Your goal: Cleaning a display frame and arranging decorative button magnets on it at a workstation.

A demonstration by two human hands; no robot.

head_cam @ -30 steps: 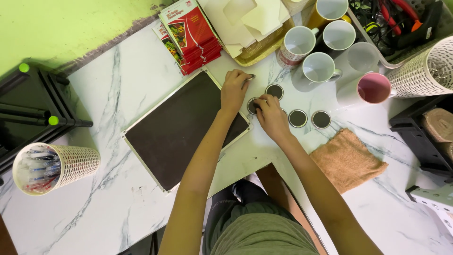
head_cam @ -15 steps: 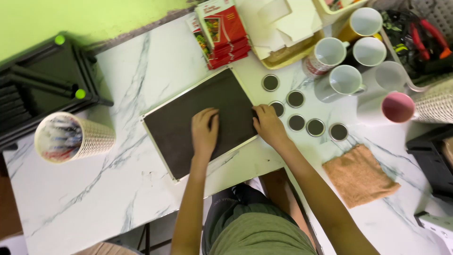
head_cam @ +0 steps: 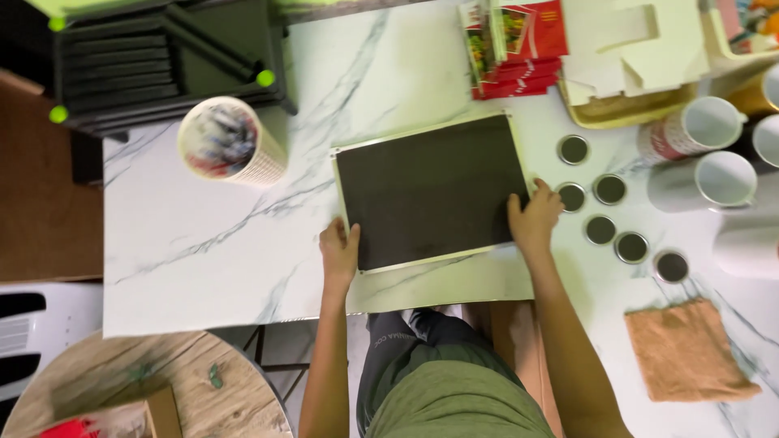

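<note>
While your left hand [head_cam: 339, 253] and right hand [head_cam: 531, 217] clasp the board's [head_cam: 430, 191] opposite edges, expect it stiff, light, slippery on marble.

Dark rectangular panel [head_cam: 430, 191] with pale metal edge, lying flat on white marbled worktop [head_cam: 211, 243], slightly tilted, centre of frame, near front edge
</note>
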